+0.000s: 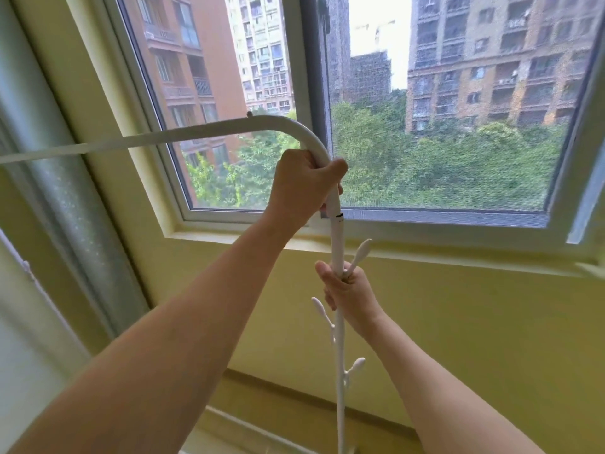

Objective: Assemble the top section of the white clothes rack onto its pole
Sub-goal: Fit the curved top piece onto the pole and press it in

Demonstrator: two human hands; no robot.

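The white top section (196, 129) is a bent tube that runs from the left edge, curves down and ends at a dark joint line over the pole. My left hand (301, 188) grips this tube just below its bend. The white pole (339, 244) stands upright under it, with several bud-shaped hooks branching off its sides. My right hand (350, 290) is wrapped around the pole below the joint, beside one hook. The tube's lower end meets the pole's top at the dark line; how deep it sits is hidden.
A large window (425, 221) with a pale frame and sill fills the view behind the rack. A yellow wall (474, 322) lies below the sill. A silver-grey pipe (59, 178) runs down the left side.
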